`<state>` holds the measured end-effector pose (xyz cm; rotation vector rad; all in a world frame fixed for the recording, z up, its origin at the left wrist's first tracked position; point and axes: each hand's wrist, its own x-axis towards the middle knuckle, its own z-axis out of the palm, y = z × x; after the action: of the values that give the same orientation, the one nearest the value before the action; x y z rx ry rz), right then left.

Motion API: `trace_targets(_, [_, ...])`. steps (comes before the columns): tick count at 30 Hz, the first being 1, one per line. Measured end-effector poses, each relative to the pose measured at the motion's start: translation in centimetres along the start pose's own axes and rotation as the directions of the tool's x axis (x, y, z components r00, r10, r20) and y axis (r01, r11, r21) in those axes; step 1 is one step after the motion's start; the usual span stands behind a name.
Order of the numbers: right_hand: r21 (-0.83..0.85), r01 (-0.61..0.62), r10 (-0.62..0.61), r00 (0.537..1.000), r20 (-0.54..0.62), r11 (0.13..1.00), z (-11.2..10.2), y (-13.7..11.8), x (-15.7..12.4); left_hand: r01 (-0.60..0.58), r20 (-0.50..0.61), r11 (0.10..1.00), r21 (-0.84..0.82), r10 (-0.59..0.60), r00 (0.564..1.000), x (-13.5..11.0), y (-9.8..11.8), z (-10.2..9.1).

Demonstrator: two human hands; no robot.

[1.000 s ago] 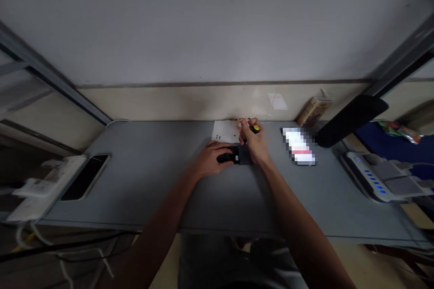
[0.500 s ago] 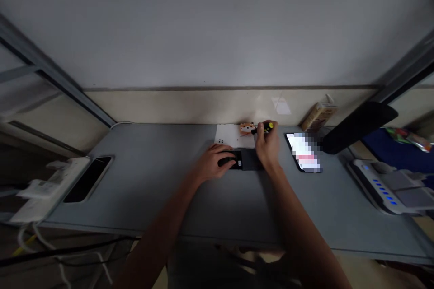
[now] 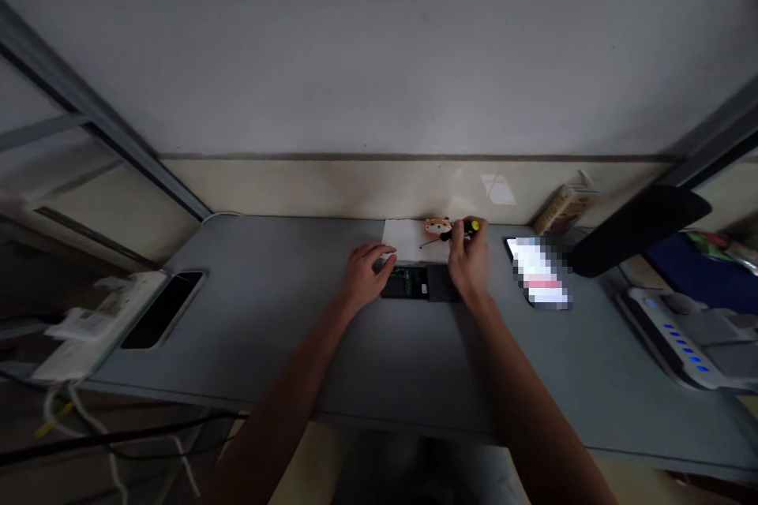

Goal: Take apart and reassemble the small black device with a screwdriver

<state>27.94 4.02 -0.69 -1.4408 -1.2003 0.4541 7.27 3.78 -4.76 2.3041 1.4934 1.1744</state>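
My left hand (image 3: 365, 278) is pinched on a small dark rounded piece (image 3: 384, 260), mostly hidden by the fingers, at the left end of a flat black device (image 3: 435, 284). Inside that device a green circuit board (image 3: 403, 282) shows. My right hand (image 3: 470, 264) grips a screwdriver (image 3: 467, 230) with a black and yellow handle. Its shaft points left over a white sheet of paper (image 3: 401, 237). The wrist side of this hand rests by the device's right end. Just behind the screwdriver sits an orange and white animal-face figure (image 3: 437, 227).
A lit phone (image 3: 538, 276) lies to the right, near a drink carton (image 3: 565, 207) and a tall black object (image 3: 643, 230). At the far right is a power strip (image 3: 675, 339). Another phone (image 3: 163, 312) and a white power strip (image 3: 100, 323) are on the left.
My left hand has shifted left with the dark piece, uncovering the green circuit board. The screwdriver stays in my right hand, its shaft now showing over the paper. The view has shifted slightly.
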Motion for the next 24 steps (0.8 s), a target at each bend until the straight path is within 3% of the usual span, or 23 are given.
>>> trace_targets(5, [-0.064, 0.004, -0.005, 1.000, -0.011, 0.998, 0.3, 0.3, 0.0, -0.003, 0.009, 1.000, 0.002, 0.003, 1.000, 0.1, -0.1, 0.1])
trace_targets(9, [0.043, 0.060, -0.058, 0.997, -0.055, 0.997, 0.5, 0.0, -0.1, 0.011, 0.007, 1.000, 0.011, -0.011, 1.000, 0.1, -0.1, 0.1])
trace_targets(16, [0.281, 0.129, -0.142, 0.990, 0.025, 0.951, 1.2, -0.4, -0.7, 0.062, 0.048, 0.998, -0.010, -0.061, 0.997, 0.1, -0.1, 0.3])
trace_targets(24, [0.311, 0.122, -0.155, 0.984, 0.082, 0.943, 1.9, 0.1, -1.5, 0.042, 0.041, 0.998, -0.049, -0.040, 0.998, 0.4, -0.5, 0.5])
